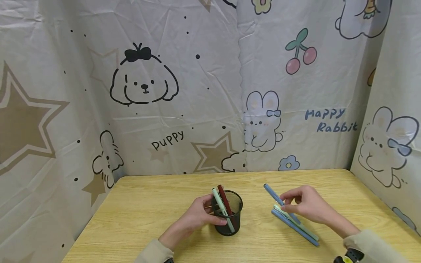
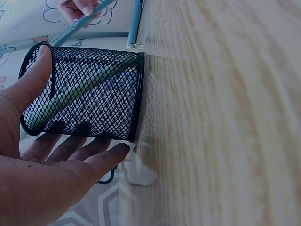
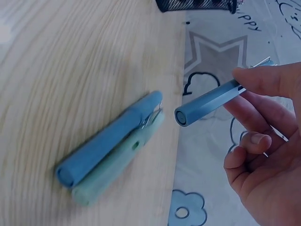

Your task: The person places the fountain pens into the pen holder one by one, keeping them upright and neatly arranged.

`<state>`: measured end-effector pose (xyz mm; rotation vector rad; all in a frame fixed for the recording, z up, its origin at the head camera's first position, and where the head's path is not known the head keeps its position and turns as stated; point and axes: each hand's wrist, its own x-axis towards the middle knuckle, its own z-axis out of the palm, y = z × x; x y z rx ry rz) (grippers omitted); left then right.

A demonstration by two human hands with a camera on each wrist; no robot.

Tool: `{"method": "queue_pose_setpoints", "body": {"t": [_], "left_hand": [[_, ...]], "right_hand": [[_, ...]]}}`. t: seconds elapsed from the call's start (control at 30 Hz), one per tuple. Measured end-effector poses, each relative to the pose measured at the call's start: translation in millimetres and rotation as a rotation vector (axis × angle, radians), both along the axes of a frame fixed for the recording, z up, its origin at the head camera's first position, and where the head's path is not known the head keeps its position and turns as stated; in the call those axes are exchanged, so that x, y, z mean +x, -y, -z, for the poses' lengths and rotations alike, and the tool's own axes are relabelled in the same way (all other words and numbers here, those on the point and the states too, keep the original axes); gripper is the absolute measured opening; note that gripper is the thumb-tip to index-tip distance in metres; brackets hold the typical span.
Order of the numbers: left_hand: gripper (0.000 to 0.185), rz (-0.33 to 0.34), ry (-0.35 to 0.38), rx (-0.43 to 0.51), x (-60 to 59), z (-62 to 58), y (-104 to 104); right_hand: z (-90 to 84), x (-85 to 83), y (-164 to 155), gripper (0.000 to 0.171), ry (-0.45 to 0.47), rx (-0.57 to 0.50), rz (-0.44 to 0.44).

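Pen (image 1: 272,193) tail behind right hand (image 1: 306,204) fingers

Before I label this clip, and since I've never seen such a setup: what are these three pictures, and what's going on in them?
No machine here: a person wears three cameras. The wide picture comes from the head, looking down at a wooden table with cartoon cloth behind it. The other two come from the wrists, so they look tilted.

The left hand curls around a black mesh cup; the left wrist view shows that cup close up. A green pen and a red pen stand in it.

The right hand pinches a blue pen above the table. Two more pens lie side by side on the wood, one blue, one pale green.
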<state>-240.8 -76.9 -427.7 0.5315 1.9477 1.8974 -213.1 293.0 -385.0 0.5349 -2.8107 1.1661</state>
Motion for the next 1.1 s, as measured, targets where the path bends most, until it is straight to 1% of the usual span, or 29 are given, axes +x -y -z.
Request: {"method": "queue_pose_setpoints", "body": {"t": [0.23,0.6,0.77,1.0,1.1], "left_hand": [[0.077,0.001,0.008,0.012,1.6,0.2,0.7],[0.078,0.005,0.007,0.023,-0.3,1.8,1.0],[0.077,0.007,0.003,0.020,-0.4,2.1,0.7],[0.074,0.001,-0.005,0.010,-0.3,0.9,0.0],[0.073,0.004,-0.003,0.009,0.4,0.4,-0.1]], "right_hand": [[-4.3,1.0,13.8,0.022,-0.039,-0.015,-0.003],[-10.8,2.0,31.6,0.025,-0.049,-0.091,0.000],[-13.9,2.6,38.8,0.026,-0.049,-0.103,0.011],[-18.7,1.3,48.5,0.027,-0.083,-0.128,-0.001],[-21.5,1.1,53.8,0.027,-0.082,-0.127,0.005]]}}
